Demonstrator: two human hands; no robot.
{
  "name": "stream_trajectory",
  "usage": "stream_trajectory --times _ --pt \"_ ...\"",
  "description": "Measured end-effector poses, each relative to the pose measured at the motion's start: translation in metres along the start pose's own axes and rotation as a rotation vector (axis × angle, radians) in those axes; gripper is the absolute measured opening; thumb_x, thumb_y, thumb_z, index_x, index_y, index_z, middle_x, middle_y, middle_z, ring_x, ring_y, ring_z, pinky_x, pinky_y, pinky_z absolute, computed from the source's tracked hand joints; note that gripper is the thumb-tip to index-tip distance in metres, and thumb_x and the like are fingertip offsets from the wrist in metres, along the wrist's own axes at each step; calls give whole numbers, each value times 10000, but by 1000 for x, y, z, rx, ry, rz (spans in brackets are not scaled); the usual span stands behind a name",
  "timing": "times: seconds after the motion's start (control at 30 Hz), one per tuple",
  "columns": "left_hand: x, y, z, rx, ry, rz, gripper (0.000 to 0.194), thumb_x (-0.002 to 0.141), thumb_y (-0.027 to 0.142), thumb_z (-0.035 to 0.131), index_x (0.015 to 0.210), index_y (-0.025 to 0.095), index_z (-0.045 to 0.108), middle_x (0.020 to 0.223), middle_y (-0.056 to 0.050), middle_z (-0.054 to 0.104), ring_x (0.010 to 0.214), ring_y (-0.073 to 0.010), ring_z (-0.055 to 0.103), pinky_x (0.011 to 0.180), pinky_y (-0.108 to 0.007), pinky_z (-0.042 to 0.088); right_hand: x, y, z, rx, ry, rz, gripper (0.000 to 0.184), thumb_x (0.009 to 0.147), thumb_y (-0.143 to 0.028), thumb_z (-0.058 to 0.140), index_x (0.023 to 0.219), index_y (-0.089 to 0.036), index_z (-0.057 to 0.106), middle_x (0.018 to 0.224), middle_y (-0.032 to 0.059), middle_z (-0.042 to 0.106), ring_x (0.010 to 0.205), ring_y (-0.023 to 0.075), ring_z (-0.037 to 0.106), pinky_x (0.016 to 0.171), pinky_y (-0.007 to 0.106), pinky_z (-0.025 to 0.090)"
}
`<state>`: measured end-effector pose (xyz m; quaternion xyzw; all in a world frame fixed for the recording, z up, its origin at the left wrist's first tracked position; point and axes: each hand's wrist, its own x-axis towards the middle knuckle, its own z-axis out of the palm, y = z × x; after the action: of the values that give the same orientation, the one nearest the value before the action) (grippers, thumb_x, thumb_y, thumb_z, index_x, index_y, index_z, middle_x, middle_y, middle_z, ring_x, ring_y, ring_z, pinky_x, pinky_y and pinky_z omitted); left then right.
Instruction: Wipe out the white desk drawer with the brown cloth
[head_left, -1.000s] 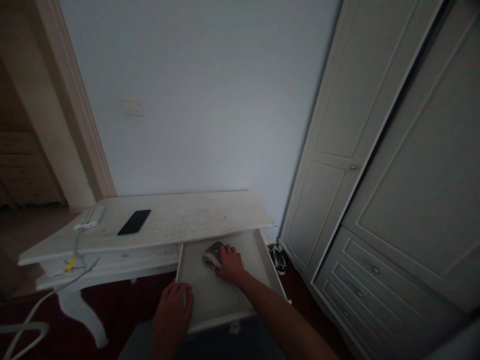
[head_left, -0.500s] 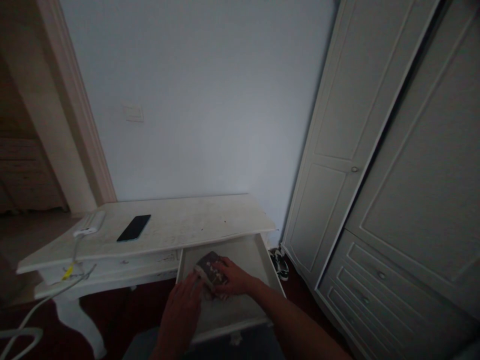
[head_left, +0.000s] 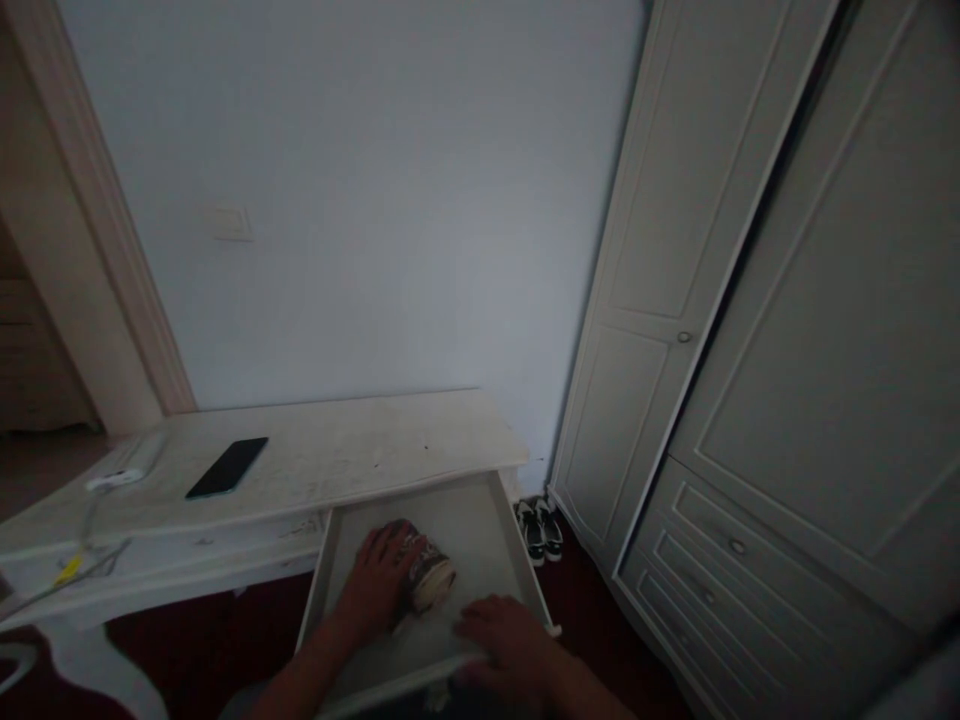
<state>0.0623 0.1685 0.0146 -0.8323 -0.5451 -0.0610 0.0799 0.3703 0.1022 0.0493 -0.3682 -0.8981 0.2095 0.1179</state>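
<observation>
A dark rolled bundle with a white pattern and a pale end lies in the pulled-out drawer. It looks like folded cloth, though dim light hides its exact kind. My left hand is over the bundle's left side, fingers curled round it. Just right of the bundle and apart from it, my right hand hovers above the drawer's front part. Its fingers are stretched out and hold nothing.
On the white desk lie a phone and a white device with a cable. Black-and-white shoes stand on the dark red floor beside a tall wardrobe. A wall switch is above the desk.
My right hand has let go of the bundle and drawn back toward the drawer's front. My left hand has moved onto the bundle, which is now turned. The view has shifted right.
</observation>
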Motion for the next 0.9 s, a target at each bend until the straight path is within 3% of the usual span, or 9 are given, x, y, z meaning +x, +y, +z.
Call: stream_trajectory --times 0.1,0.23,0.3,0.37,0.43,0.53,0.6,0.73,0.9 --pt "3 -15 -6 65 40 -128 783 933 70 535 1635 407 462 1754 -84 407 1600 -378 374 1299 -657 220 -7 10 25 -194 42 2 686 939 -852 560 1285 -283 724 1272 97 758 1129 323 687 1034 438 495" --pt "1 -25 -31 -19 -144 -174 866 834 27 540 1634 355 482 1741 -109 426 1559 -359 445 1261 -559 347 4 9 41 -295 89 44 688 884 -891 586 1136 -266 724 1111 79 774 1003 314 700 879 400 552" --pt "0 -28 -47 -163 -252 -125 776 816 81 557 1555 315 593 1668 -107 524 1514 -318 505 1244 -486 386 7 5 41 -303 95 54 669 879 -881 600 1103 -262 723 1089 81 774 993 318 703 840 392 561" --pt "1 -28 -64 -309 -323 -85 536 856 157 525 1328 267 754 1508 -106 655 1381 -267 617 1195 -419 436 7 0 40 -290 105 59 636 903 -856 588 1089 -263 724 1076 80 775 997 316 706 832 389 562" --pt "4 -25 -79 -395 -342 -92 384 942 249 456 1123 222 794 1337 -116 730 1209 -239 699 1108 -379 491 5 -3 38 -273 106 72 615 926 -836 571 1082 -263 729 1064 80 775 1002 315 710 833 389 561" --pt "12 -9 -91 -343 -311 -243 512 1056 458 355 1091 152 763 1189 -163 760 1055 -271 740 979 -399 543 4 -3 40 -274 100 106 637 901 -854 590 1067 -257 737 1042 85 775 987 314 713 835 389 562" --pt "15 7 -87 -194 -244 -341 568 1069 511 355 1154 106 745 1246 -210 737 1078 -326 731 968 -456 542 5 0 43 -287 99 113 653 883 -865 608 1076 -255 734 1041 87 774 985 310 712 838 383 562" --pt "17 36 -61 83 -31 -368 466 1024 278 459 1404 82 645 1449 -249 627 1241 -384 648 1101 -570 445 9 8 51 -321 73 110 674 868 -884 602 1082 -258 729 1047 82 781 983 319 725 821 388 576" --pt "9 33 -31 100 36 -296 780 829 15 524 1602 99 466 1439 -211 640 1286 -324 634 1157 -464 421 10 12 55 -332 90 124 721 864 -925 539 1075 -263 732 1029 85 793 968 336 745 794 404 591"
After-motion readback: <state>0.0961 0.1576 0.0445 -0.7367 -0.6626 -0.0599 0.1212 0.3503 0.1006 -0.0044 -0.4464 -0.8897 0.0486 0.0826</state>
